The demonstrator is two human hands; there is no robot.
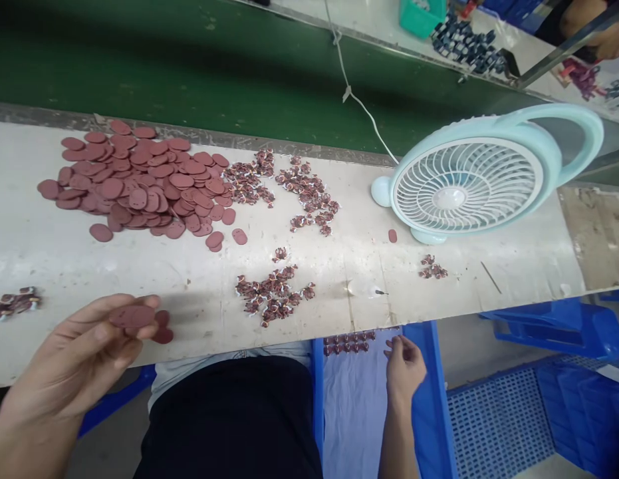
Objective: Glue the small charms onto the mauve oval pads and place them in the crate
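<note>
My left hand (74,359) holds a flat, oval, reddish-brown disc (133,316) between thumb and fingers, above the near left edge of the table. Beneath that hand, two more such discs (163,334) lie partly hidden. Over a blue crate (435,392) beside my lap, my right hand (406,369) has its fingers curled together; whatever may be in their tips is too small to make out. Rows of small brown figures (349,343) stand at the crate's far end, on a pale sheet (354,406), left of my right fingertips.
A heap of oval discs (149,179) covers the table's left back. Loose small brown figures (274,296) lie in several clusters. A light blue fan (469,179) stands at the right, its cord running back. Blue baskets (498,419) are on the floor. Another person's arm (583,26) shows top right.
</note>
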